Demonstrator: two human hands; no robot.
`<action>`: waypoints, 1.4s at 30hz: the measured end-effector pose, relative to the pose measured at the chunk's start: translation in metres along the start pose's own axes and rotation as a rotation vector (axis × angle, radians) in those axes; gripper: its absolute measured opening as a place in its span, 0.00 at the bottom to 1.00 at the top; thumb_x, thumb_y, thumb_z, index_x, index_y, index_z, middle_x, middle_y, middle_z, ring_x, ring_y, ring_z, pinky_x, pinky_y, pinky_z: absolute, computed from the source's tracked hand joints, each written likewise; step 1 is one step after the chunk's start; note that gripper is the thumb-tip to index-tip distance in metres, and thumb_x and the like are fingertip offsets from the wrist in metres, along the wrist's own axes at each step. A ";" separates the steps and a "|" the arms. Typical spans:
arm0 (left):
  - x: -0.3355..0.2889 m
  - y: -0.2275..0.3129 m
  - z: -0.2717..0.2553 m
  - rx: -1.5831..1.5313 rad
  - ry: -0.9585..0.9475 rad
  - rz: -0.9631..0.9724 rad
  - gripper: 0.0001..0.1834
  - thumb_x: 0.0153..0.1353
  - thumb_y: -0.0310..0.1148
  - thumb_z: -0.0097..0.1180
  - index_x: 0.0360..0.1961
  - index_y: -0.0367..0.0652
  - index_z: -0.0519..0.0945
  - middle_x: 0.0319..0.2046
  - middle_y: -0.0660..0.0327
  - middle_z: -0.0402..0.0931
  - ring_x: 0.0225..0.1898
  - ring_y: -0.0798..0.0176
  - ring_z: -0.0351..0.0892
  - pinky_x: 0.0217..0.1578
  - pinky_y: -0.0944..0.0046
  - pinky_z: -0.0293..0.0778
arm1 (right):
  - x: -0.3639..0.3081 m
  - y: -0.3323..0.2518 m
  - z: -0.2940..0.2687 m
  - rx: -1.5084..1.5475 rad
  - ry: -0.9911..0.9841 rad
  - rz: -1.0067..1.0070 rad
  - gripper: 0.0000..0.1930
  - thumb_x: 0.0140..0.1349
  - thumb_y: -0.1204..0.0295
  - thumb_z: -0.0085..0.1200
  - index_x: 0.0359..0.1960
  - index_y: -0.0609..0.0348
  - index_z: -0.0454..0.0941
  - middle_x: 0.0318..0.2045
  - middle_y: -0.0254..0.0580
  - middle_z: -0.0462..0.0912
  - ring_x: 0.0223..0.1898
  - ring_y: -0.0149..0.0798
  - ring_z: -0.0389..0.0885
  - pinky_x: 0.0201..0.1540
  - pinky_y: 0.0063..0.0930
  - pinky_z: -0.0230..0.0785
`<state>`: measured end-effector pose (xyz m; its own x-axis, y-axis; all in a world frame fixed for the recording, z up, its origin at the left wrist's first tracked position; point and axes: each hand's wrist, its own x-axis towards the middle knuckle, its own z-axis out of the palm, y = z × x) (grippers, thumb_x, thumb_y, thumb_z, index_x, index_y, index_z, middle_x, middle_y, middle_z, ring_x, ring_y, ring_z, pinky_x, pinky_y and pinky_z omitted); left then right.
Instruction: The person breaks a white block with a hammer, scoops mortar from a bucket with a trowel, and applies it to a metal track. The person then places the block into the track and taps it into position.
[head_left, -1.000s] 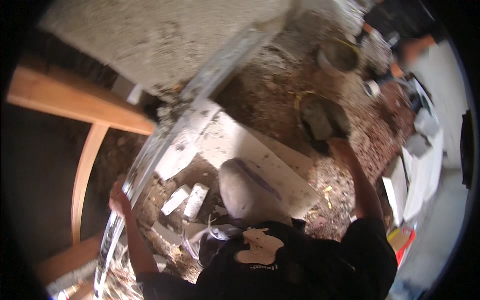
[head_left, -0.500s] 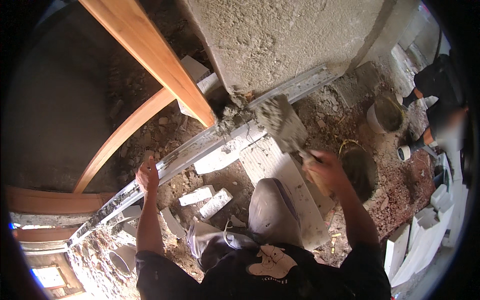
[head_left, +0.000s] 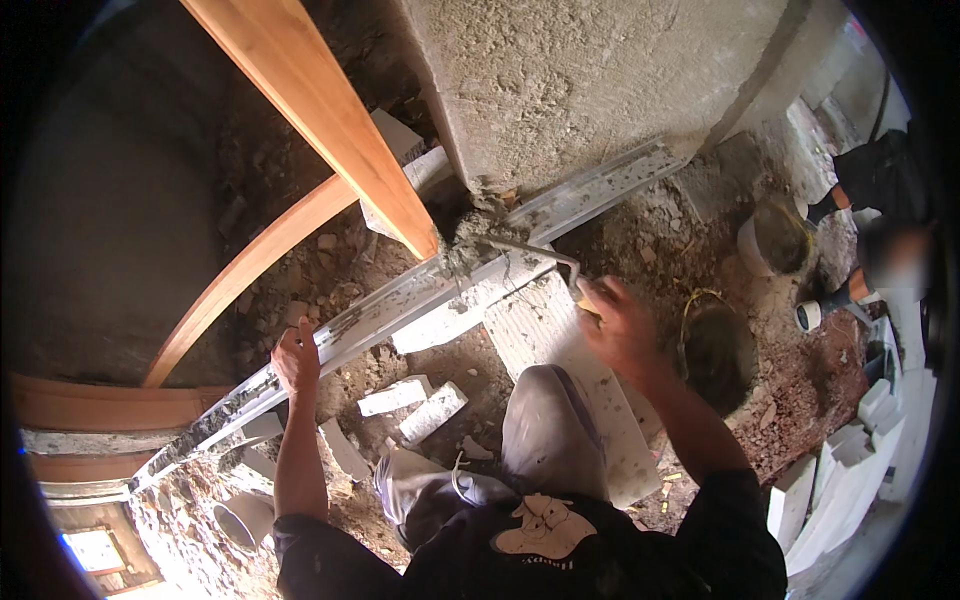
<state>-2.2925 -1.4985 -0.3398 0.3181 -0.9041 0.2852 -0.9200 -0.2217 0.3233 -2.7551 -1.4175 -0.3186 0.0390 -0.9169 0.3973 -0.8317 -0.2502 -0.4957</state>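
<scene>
My right hand (head_left: 622, 332) is closed around the handle of a trowel (head_left: 572, 262). The blade is seen nearly edge-on and reaches the grey mortar (head_left: 470, 242) at the foot of an upright wooden post (head_left: 330, 110). A long, mortar-spattered metal straightedge (head_left: 400, 298) runs diagonally across the ground, passing just below the post. My left hand (head_left: 295, 360) is closed on its edge, left of the post. Part of the straightedge near the post is covered by mortar.
A rough plastered wall (head_left: 570, 80) rises beyond the straightedge. Pale block pieces (head_left: 432, 412) and a long white board (head_left: 560, 345) lie near my knees. Buckets (head_left: 772, 240) stand at right, by another person's arm (head_left: 858, 285). White offcuts (head_left: 840, 490) are stacked at lower right.
The trowel has swung from a flat, mortar-loaded view to edge-on against the mortar by the post. My right hand has moved left and slightly up. My left hand stays on the straightedge.
</scene>
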 end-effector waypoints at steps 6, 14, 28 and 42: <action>0.001 -0.005 0.003 0.001 0.019 0.034 0.27 0.62 0.51 0.47 0.21 0.35 0.77 0.21 0.44 0.75 0.24 0.42 0.75 0.27 0.50 0.68 | 0.027 0.028 -0.024 -0.290 -0.090 -0.235 0.21 0.46 0.74 0.58 0.47 0.51 0.78 0.35 0.38 0.72 0.35 0.43 0.76 0.31 0.35 0.73; 0.002 -0.009 0.002 0.036 -0.031 -0.002 0.27 0.62 0.51 0.46 0.22 0.35 0.77 0.22 0.44 0.76 0.25 0.42 0.76 0.29 0.51 0.69 | 0.074 0.029 -0.022 -0.412 -0.063 -0.365 0.16 0.48 0.73 0.58 0.41 0.49 0.80 0.33 0.33 0.71 0.33 0.39 0.76 0.33 0.33 0.74; 0.000 -0.008 0.001 -0.083 0.026 0.014 0.24 0.62 0.47 0.49 0.22 0.35 0.77 0.21 0.45 0.75 0.25 0.42 0.74 0.29 0.50 0.68 | 0.016 0.042 -0.026 0.113 0.056 -0.014 0.17 0.49 0.75 0.59 0.44 0.61 0.76 0.35 0.52 0.78 0.34 0.53 0.79 0.36 0.40 0.73; 0.006 -0.016 0.015 0.134 -0.038 0.047 0.28 0.64 0.53 0.46 0.21 0.39 0.79 0.18 0.49 0.75 0.20 0.42 0.73 0.23 0.48 0.64 | -0.240 0.218 -0.135 -0.627 -0.515 1.135 0.14 0.55 0.68 0.50 0.41 0.60 0.79 0.37 0.54 0.82 0.45 0.54 0.80 0.44 0.45 0.74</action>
<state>-2.2791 -1.5056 -0.3566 0.2676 -0.9272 0.2620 -0.9568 -0.2235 0.1862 -3.0204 -1.2097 -0.4177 -0.7327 -0.5664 -0.3773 -0.6468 0.7519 0.1273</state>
